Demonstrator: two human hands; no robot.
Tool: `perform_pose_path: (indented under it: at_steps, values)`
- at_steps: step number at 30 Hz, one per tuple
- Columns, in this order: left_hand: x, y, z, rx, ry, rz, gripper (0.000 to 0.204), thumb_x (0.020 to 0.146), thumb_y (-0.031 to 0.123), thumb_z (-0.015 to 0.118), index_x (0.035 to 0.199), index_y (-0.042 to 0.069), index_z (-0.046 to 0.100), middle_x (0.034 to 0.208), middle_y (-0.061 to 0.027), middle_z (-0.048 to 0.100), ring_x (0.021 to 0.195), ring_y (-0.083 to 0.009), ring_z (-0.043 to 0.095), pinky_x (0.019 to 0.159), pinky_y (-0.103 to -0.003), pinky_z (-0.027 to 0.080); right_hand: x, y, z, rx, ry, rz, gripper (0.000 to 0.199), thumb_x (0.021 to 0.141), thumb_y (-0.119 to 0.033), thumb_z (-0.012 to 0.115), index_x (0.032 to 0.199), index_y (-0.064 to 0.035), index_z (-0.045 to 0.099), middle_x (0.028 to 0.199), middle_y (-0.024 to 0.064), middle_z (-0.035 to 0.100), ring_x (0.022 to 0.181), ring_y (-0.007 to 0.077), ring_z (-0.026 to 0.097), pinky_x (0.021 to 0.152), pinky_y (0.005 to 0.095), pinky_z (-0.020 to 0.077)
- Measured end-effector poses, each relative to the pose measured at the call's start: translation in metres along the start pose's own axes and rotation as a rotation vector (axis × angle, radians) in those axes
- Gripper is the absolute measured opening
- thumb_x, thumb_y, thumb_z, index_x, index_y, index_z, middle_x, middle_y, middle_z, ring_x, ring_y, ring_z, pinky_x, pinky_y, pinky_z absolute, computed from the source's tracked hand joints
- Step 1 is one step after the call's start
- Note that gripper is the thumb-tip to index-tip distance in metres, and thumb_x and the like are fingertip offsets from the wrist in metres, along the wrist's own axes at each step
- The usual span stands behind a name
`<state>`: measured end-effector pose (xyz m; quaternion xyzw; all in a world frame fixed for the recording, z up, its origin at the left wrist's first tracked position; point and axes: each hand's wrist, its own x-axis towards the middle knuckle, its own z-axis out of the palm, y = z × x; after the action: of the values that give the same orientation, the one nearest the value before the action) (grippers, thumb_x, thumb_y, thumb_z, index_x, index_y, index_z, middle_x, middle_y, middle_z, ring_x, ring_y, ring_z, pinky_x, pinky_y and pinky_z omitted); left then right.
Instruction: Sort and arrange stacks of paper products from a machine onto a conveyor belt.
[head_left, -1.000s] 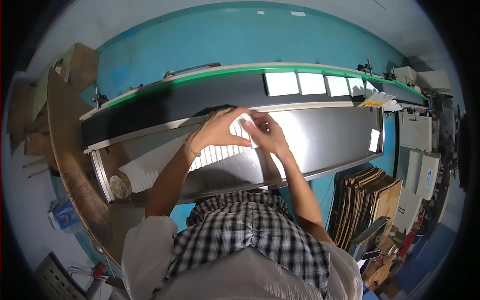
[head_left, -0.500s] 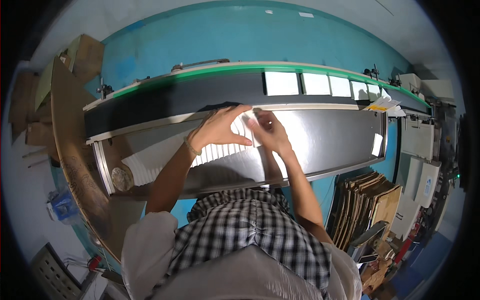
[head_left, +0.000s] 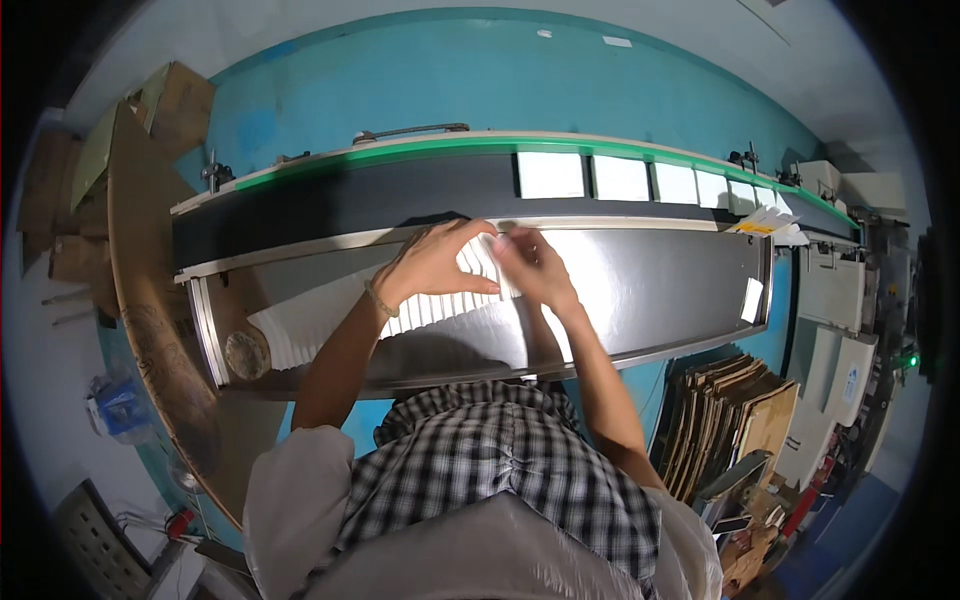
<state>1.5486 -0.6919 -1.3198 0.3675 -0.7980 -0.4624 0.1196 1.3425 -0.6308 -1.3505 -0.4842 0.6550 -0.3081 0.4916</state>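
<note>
A long row of thin white flat pieces, perhaps folded cartons (head_left: 425, 316), stands packed on edge in a metal tray (head_left: 660, 270) in front of me. My left hand (head_left: 435, 266) is curved around the right end of this row, its fingers at the far side and its thumb at the near side. Close against that same end is my right hand (head_left: 540, 270), with bent fingers smeared by motion; whether it pinches a piece cannot be made out. Beyond the tray, several white flat pieces (head_left: 551, 176) lie spaced along a dark conveyor belt (head_left: 300, 196).
A green guide rail (head_left: 400, 149) edges the belt's far side. At the tray's left end sits a roll of tape (head_left: 244, 356). White pieces with a yellow mark (head_left: 762, 222) lean at the tray's right corner. Stacked cardboard (head_left: 715, 420) stands at my right.
The white pieces on the belt have shifted left. My right hand has moved slightly left toward the row's end, while my left hand stays around it. The whole view has tilted slightly.
</note>
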Motion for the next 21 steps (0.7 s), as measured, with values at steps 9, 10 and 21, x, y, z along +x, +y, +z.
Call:
perform_pose_path:
  at_steps: [9,10,21]
  values:
    - [-0.01,-0.001,-0.006,-0.026,0.019,-0.01,0.075,0.07,0.04,0.087,0.129,0.006,0.057,0.125,-0.0201,0.062,0.116,-0.0383,0.059,0.097,-0.042,0.048,0.004,0.003,-0.021,0.148,0.029,0.112,0.029,0.095,-0.019,0.064,0.11,0.0053,0.065,0.095,0.0102,0.068,0.084,0.0138,0.063,0.076,0.0272,0.0509]
    - [-0.009,0.0,-0.004,-0.018,0.041,0.008,0.073,0.07,0.039,0.087,0.128,0.007,0.057,0.123,-0.0183,0.063,0.115,-0.0374,0.06,0.096,-0.041,0.048,0.017,-0.007,-0.027,0.224,0.097,0.171,0.028,0.096,-0.024,0.065,0.102,0.0033,0.065,0.089,0.0075,0.066,0.081,0.0119,0.062,0.073,0.0247,0.05]
    - [-0.021,-0.004,-0.011,-0.037,-0.016,-0.025,0.084,0.069,0.042,0.086,0.136,0.005,0.052,0.128,-0.0222,0.061,0.118,-0.0406,0.059,0.098,-0.044,0.048,-0.02,-0.017,0.0,0.253,-0.108,0.22,0.032,0.1,-0.03,0.061,0.107,0.0017,0.064,0.087,0.0025,0.064,0.077,0.0082,0.053,0.069,0.0236,0.0437]
